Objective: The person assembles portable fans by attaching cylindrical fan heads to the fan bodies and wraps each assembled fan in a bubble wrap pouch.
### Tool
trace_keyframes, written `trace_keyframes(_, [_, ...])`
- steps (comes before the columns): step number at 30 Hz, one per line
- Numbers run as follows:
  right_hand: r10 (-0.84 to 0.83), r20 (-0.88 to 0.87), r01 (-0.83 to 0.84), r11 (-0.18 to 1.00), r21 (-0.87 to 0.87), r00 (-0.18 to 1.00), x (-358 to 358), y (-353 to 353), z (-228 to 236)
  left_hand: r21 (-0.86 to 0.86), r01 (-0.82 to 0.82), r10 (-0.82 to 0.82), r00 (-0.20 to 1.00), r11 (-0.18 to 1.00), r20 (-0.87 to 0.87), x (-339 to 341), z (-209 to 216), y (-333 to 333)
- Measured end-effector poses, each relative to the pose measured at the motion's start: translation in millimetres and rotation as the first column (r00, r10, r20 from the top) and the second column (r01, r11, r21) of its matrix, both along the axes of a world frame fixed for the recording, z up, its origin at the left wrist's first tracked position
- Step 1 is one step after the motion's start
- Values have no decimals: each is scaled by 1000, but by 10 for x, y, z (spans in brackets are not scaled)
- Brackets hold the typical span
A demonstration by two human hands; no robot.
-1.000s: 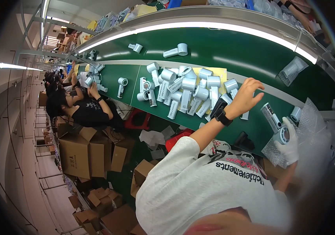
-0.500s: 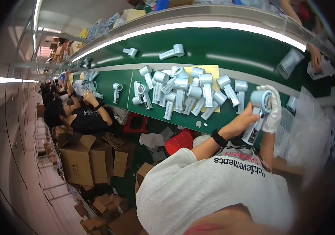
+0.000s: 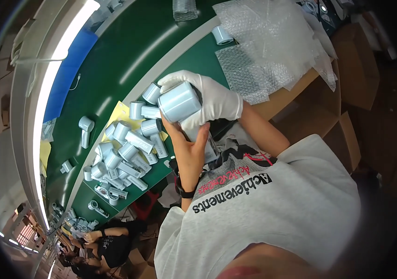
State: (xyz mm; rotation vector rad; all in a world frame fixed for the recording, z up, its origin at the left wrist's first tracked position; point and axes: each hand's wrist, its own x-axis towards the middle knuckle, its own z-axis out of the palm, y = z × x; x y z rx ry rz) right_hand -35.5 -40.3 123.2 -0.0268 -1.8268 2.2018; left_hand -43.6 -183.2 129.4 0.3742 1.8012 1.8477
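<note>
A light blue handheld fan (image 3: 180, 103) is held up between both hands, its round head facing up-left. My left hand (image 3: 187, 151), bare with a black wristband, wraps the handle just below the head. In a white glove, my right hand (image 3: 219, 98) closes round the far side of the head, fingertips over its top. Much of the handle is hidden by my left hand. Left of the hands, several similar fans (image 3: 127, 151) lie heaped on the green bench, some over a yellow sheet (image 3: 123, 111).
Bubble wrap sheets (image 3: 240, 67) lie at the right, beside a short blue cylindrical part (image 3: 221, 35). An open cardboard box (image 3: 300, 100) stands beyond my right forearm. Single fans (image 3: 85, 130) rest on the green strip behind the bench. Another person (image 3: 114, 246) sits at the lower left.
The view has swung to the right, bringing the bubble wrap and box closer to the middle. The fan has been turned, so its smooth outer side shows instead of the grille and open handle.
</note>
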Motion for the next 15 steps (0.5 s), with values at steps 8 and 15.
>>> trace_keyframes(8, [-251, 335, 355, 886, -299, 908, 56, -79, 61, -190, -4, -44, 968, 982, -246, -31, -265, 130])
trace_keyframes(15, [410, 284, -410, 910, -63, 867, 97, 215, -12, 520, -199, -259, 688, 831, 678, -142, -639, -100])
